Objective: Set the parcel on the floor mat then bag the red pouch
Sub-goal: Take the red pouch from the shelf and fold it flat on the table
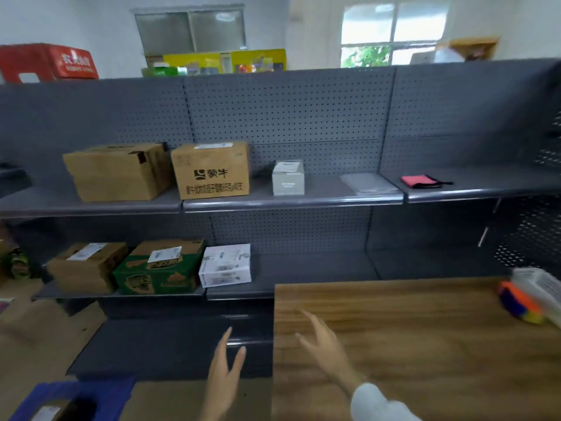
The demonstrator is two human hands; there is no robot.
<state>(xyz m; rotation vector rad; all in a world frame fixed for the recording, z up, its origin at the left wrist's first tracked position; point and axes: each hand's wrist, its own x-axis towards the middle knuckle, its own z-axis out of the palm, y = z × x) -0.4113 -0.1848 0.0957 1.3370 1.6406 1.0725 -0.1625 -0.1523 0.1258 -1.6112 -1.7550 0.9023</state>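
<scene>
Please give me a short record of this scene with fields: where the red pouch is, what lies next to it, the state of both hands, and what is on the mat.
red pouch: flat on upper shelf, right section
beside it: clear plastic bag, to its left, apart
left hand: open, empty, low in front of the shelving
right hand: open, empty, over wooden table
blue mat: floor, bottom left, parcel on it
parcel: labelled, partly cut off
</scene>
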